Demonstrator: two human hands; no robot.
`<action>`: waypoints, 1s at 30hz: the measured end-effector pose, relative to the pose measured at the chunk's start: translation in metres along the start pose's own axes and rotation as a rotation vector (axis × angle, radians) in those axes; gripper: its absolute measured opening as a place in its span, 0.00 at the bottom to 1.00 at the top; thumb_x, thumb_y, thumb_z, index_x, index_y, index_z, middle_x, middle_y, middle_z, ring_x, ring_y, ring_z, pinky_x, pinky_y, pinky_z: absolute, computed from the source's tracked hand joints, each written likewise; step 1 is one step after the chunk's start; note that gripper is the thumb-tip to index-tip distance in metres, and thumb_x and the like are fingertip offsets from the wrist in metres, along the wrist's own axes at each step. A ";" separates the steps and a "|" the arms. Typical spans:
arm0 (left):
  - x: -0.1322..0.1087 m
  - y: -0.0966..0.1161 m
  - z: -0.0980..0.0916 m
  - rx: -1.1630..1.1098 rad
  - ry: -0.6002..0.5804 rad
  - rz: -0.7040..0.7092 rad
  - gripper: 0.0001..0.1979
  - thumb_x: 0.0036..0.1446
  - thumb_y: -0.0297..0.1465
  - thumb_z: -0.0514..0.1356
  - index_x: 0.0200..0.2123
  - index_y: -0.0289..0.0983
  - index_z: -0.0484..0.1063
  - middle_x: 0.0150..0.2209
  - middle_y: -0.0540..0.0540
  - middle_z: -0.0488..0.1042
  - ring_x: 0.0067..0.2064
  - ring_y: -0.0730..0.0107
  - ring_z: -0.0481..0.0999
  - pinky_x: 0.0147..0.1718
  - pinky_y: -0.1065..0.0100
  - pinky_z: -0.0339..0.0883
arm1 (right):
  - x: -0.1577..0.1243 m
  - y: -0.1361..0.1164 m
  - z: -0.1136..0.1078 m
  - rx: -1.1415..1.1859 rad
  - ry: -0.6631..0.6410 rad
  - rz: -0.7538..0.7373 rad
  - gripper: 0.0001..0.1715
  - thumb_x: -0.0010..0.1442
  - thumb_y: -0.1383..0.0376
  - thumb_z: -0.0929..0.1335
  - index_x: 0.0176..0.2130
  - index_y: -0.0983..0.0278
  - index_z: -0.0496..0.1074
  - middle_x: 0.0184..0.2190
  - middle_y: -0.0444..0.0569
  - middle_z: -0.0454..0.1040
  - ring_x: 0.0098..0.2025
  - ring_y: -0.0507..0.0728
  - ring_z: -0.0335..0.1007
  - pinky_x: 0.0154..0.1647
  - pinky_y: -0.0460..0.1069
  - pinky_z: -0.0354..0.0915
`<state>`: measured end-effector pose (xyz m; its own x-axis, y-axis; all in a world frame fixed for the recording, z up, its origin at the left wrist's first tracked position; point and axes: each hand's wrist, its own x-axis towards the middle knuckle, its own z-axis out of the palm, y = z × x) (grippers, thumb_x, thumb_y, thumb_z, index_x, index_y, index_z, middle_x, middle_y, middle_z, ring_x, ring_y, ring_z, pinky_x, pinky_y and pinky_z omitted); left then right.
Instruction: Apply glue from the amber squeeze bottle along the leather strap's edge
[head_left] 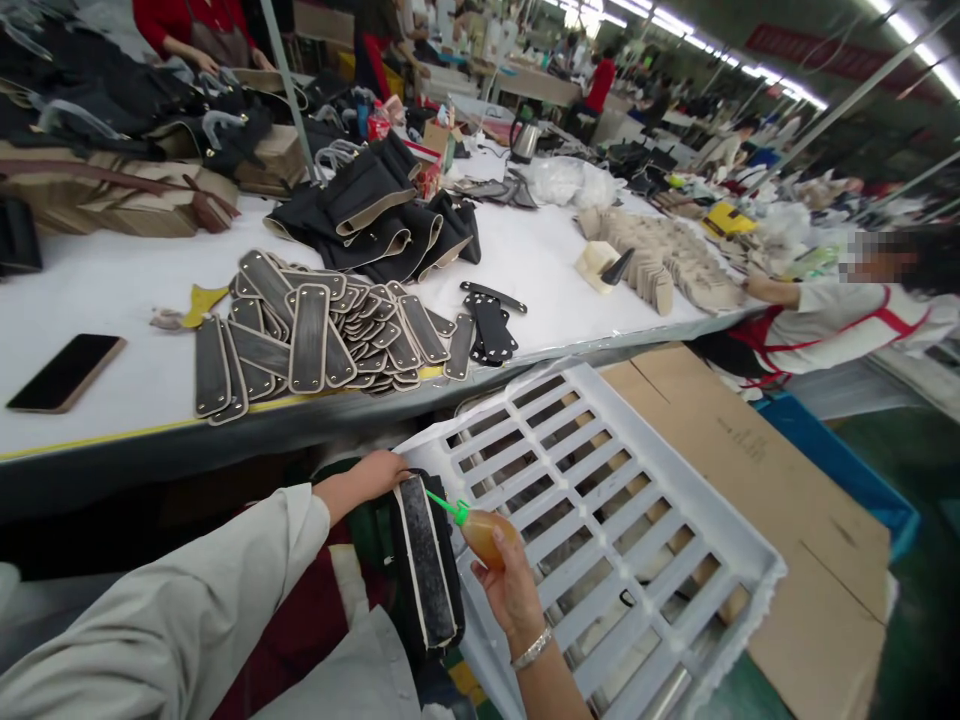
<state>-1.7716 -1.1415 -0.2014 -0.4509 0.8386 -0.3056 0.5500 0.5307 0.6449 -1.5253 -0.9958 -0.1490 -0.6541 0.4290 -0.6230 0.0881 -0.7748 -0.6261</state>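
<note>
My left hand (373, 472) is closed on the top end of a stack of dark leather strips with pale edges (430, 565), held below the table's front edge. My right hand (504, 583) grips a small squeeze bottle of amber glue (484, 533). Its green nozzle (444, 503) points at the upper right edge of the strips and touches or nearly touches it. A bracelet sits on my right wrist.
A white slatted plastic crate (637, 500) lies tilted to the right, over cardboard (787, 500). The white table (135, 300) holds a pile of similar strips (315, 335), black pieces (489, 328), a phone (66, 372) and dark bags. Other people work at the table's far and right sides.
</note>
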 end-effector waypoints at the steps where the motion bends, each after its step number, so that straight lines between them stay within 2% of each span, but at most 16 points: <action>1: 0.001 0.002 -0.001 0.077 -0.028 0.019 0.13 0.56 0.32 0.54 0.26 0.32 0.75 0.31 0.34 0.74 0.36 0.51 0.74 0.39 0.59 0.63 | 0.001 0.004 0.001 -0.024 0.005 -0.016 0.23 0.53 0.58 0.72 0.47 0.58 0.64 0.37 0.44 0.75 0.35 0.52 0.71 0.27 0.44 0.67; 5: 0.000 0.010 -0.002 0.337 -0.100 0.062 0.12 0.56 0.26 0.51 0.32 0.28 0.75 0.36 0.30 0.74 0.40 0.48 0.73 0.39 0.58 0.63 | 0.010 0.019 0.008 -0.151 0.058 -0.109 0.26 0.52 0.56 0.72 0.47 0.58 0.61 0.39 0.44 0.71 0.37 0.54 0.70 0.29 0.47 0.69; 9: -0.003 0.016 0.001 0.468 -0.088 0.043 0.16 0.59 0.30 0.49 0.36 0.28 0.74 0.36 0.31 0.73 0.39 0.50 0.74 0.37 0.58 0.64 | 0.020 0.025 0.019 -0.466 0.148 -0.287 0.32 0.50 0.56 0.72 0.50 0.58 0.58 0.43 0.48 0.68 0.40 0.59 0.70 0.31 0.53 0.72; 11: -0.004 0.016 0.003 0.497 -0.066 0.023 0.17 0.60 0.31 0.47 0.35 0.29 0.74 0.35 0.32 0.73 0.38 0.51 0.74 0.36 0.58 0.64 | 0.022 0.025 0.026 -0.666 0.191 -0.429 0.31 0.50 0.57 0.71 0.50 0.60 0.59 0.44 0.49 0.67 0.43 0.60 0.69 0.40 0.57 0.71; 14: -0.005 0.017 0.007 0.508 -0.044 0.005 0.17 0.60 0.31 0.47 0.35 0.29 0.74 0.33 0.34 0.73 0.37 0.54 0.74 0.35 0.61 0.64 | 0.022 0.026 0.036 -0.923 0.209 -0.620 0.29 0.50 0.62 0.70 0.50 0.61 0.60 0.46 0.50 0.67 0.48 0.60 0.65 0.53 0.60 0.63; 17: -0.005 0.017 0.010 0.496 -0.044 0.015 0.16 0.60 0.31 0.48 0.35 0.29 0.73 0.33 0.34 0.73 0.37 0.54 0.73 0.35 0.61 0.63 | 0.021 0.027 0.041 -1.062 0.183 -0.702 0.28 0.52 0.64 0.69 0.51 0.61 0.59 0.46 0.50 0.66 0.50 0.59 0.64 0.55 0.59 0.61; 22: -0.003 0.010 0.010 0.439 -0.033 0.017 0.16 0.61 0.32 0.48 0.35 0.30 0.74 0.35 0.35 0.73 0.38 0.55 0.73 0.36 0.61 0.63 | 0.023 0.029 0.043 -1.129 0.165 -0.772 0.28 0.53 0.64 0.68 0.52 0.60 0.57 0.47 0.50 0.65 0.51 0.59 0.63 0.56 0.58 0.60; 25: -0.006 -0.002 0.008 0.227 0.028 -0.005 0.21 0.63 0.38 0.45 0.34 0.34 0.75 0.34 0.40 0.73 0.38 0.60 0.72 0.39 0.64 0.63 | 0.025 0.029 0.045 -1.137 0.152 -0.786 0.28 0.52 0.65 0.68 0.52 0.60 0.57 0.46 0.51 0.64 0.51 0.60 0.62 0.56 0.59 0.60; 27: -0.012 -0.009 0.007 -0.123 0.070 -0.073 0.23 0.61 0.44 0.46 0.33 0.36 0.75 0.32 0.42 0.72 0.38 0.62 0.71 0.38 0.66 0.63 | 0.025 0.029 0.046 -1.142 0.139 -0.808 0.28 0.52 0.66 0.68 0.51 0.60 0.57 0.46 0.51 0.64 0.50 0.60 0.62 0.55 0.59 0.61; 30: -0.022 -0.013 0.012 -0.700 0.073 -0.272 0.22 0.54 0.46 0.53 0.39 0.36 0.76 0.40 0.42 0.71 0.43 0.61 0.69 0.35 0.68 0.65 | 0.026 0.033 0.046 -1.167 0.113 -0.865 0.29 0.52 0.68 0.68 0.52 0.60 0.57 0.46 0.52 0.63 0.50 0.61 0.62 0.54 0.60 0.62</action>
<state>-1.7605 -1.1655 -0.2113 -0.5656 0.6661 -0.4862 -0.1519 0.4953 0.8553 -1.5738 -1.0316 -0.1639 -0.7620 0.6321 0.1403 0.2891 0.5260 -0.7998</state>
